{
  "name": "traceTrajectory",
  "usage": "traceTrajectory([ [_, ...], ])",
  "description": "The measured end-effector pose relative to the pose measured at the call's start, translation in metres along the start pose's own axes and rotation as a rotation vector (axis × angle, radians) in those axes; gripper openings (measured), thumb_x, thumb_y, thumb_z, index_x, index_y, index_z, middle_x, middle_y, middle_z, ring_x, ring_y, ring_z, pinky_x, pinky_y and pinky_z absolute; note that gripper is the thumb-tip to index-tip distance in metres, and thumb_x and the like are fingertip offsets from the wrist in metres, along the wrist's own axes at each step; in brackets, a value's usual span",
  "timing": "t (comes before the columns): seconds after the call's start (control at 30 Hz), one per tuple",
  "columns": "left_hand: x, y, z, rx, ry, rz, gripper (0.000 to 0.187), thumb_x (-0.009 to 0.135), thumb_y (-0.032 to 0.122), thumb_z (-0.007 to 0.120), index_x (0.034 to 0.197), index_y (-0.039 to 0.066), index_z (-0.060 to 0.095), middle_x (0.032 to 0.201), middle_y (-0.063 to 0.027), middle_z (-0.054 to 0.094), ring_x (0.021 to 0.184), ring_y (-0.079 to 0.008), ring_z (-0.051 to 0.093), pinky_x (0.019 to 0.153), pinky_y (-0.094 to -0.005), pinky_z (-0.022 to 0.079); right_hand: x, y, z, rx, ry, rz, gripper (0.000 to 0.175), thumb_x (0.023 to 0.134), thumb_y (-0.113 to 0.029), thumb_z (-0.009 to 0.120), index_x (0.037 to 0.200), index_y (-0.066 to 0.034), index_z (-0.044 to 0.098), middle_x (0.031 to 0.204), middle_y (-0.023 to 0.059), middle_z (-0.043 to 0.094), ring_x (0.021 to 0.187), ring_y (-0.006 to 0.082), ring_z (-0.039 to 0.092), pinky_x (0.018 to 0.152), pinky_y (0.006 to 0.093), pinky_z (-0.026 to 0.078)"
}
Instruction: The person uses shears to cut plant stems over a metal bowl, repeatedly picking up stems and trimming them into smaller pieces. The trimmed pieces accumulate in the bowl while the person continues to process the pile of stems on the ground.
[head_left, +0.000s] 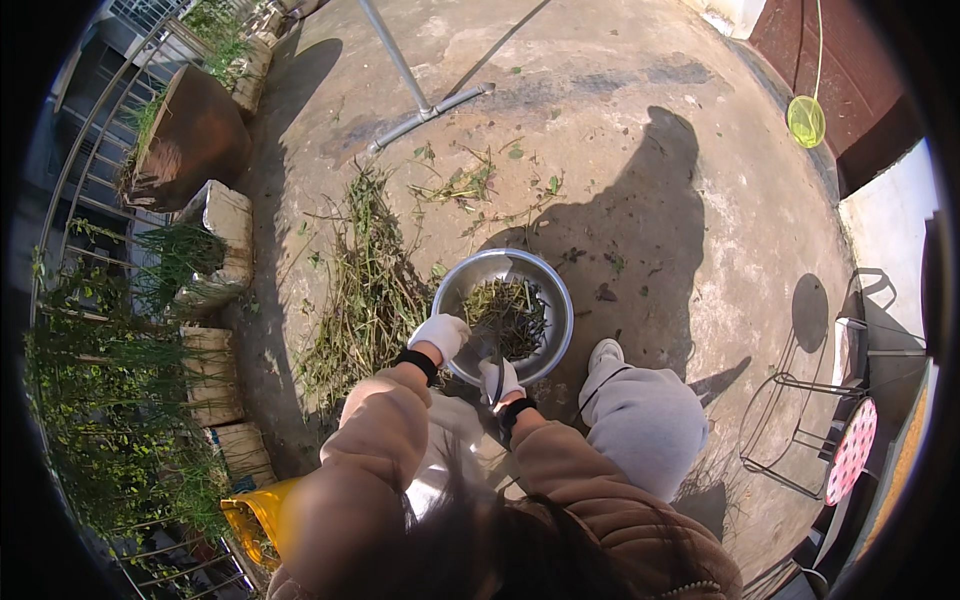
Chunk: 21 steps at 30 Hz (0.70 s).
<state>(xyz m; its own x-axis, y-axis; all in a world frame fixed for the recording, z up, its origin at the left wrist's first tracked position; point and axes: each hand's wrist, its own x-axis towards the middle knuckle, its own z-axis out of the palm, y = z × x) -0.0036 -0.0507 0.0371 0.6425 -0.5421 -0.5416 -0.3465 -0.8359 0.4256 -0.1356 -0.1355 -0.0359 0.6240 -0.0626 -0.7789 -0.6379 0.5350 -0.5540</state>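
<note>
A round metal basin (559, 330) stands on the concrete ground, with cut plant stems (506, 315) lying in it. My left hand (442, 336), in a white glove, is at the basin's left rim; its fingers point inward, and what they hold cannot be made out. My right hand (501, 381), also gloved in white, is at the near rim, closed around a dark handle of a tool whose kind is unclear. Left of the basin lies a long heap of green and dry plant stalks (367, 285).
Loose stems (469, 184) and leaves lie beyond the basin, near a grey metal pipe stand (431, 112). Planters (225, 240) and a large clay pot (199, 139) line the left railing. A yellow bag (259, 510) is at lower left, a stool (851, 450) at right.
</note>
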Motion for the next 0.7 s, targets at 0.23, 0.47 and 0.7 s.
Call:
traceTrajectory([
  [0.23,0.004,-0.002,0.004,-0.029,0.031,0.010,0.022,0.079,0.014,0.051,0.092,0.004,0.066,0.077,-0.0111,0.065,0.069,-0.0214,0.062,0.065,-0.0305,0.049,-0.013,-0.005,0.007,0.183,-0.020,0.150,0.016,0.080,-0.016,0.053,0.095,-0.0131,0.049,0.063,0.0020,0.045,0.047,0.0156,0.046,0.043,0.0355,0.046],
  [0.47,0.006,0.000,0.007,-0.137,-0.047,-0.030,0.020,0.078,0.009,0.053,0.092,0.001,0.065,0.074,-0.0101,0.065,0.068,-0.0180,0.062,0.063,-0.0289,0.049,-0.005,0.000,0.004,0.064,-0.069,0.051,0.015,0.080,-0.018,0.054,0.094,-0.0135,0.049,0.059,0.0015,0.045,0.044,0.0156,0.045,0.039,0.0309,0.042],
  [0.7,0.007,0.002,0.009,-0.309,-0.018,-0.109,0.017,0.078,0.007,0.052,0.086,-0.001,0.064,0.073,-0.0108,0.064,0.066,-0.0182,0.061,0.063,-0.0286,0.049,-0.005,0.000,0.003,0.028,-0.040,0.037,0.009,0.081,-0.018,0.053,0.088,-0.0131,0.050,0.058,0.0019,0.045,0.043,0.0155,0.044,0.037,0.0306,0.039],
])
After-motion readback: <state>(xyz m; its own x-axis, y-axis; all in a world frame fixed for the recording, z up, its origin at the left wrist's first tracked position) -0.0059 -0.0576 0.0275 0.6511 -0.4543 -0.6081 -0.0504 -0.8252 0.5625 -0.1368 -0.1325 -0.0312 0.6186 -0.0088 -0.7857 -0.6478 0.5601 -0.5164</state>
